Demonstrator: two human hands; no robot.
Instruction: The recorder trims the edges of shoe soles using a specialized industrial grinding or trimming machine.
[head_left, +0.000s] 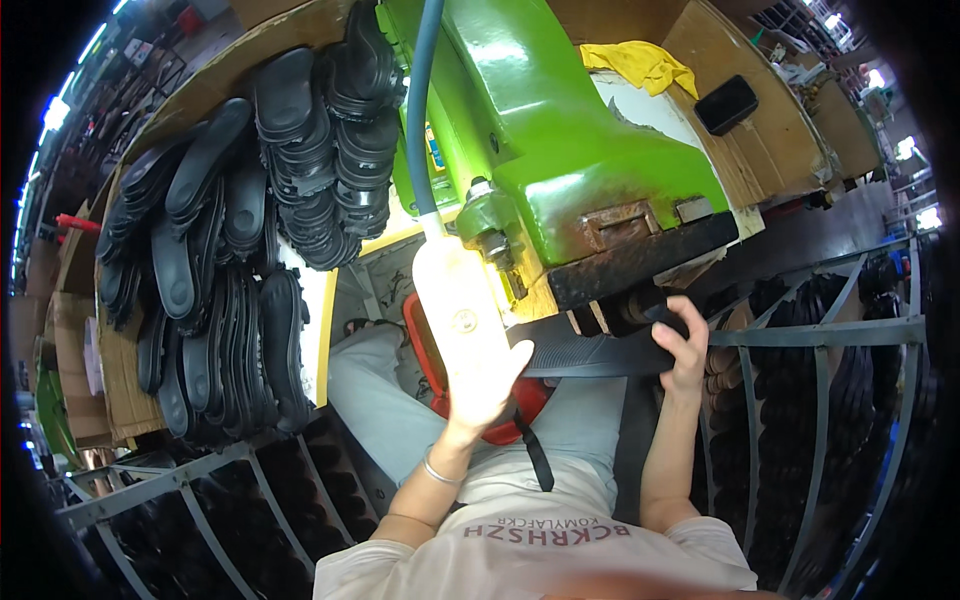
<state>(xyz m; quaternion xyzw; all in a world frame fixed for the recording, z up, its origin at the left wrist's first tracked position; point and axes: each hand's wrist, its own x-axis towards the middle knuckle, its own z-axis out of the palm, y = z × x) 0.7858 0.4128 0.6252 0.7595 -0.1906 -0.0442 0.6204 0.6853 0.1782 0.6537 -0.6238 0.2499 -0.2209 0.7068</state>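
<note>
Hands hold one black shoe sole (600, 352) between them, flat and crosswise above the lap. Right hand (683, 345) is closed on the sole's right end, fingers curled over its top edge, just beneath the dark lower plate of the green machine (580, 140). Left hand (487, 385) is at the sole's left end, fingers closed about it; strong light washes out the hand, so the exact grip is hard to read. A silver bracelet (437, 472) sits on the left wrist.

A pale, overexposed lamp body (458, 300) hangs just above the left hand, fed by a blue-grey hose (420, 100) that runs up past the machine. The machine's spindle head (492, 225) stands beside the lamp. A red seat edge (420, 345) shows under the person's light trousers, with a black strap (537, 452) hanging down.

To the left, a large heap of black soles (230, 230) lies on a cardboard-covered bench. Grey metal racks (830, 330) at right and lower left hold more dark soles. A yellow cloth (640, 65) and a black rectangular object (727, 103) lie on the cardboard behind the machine.
</note>
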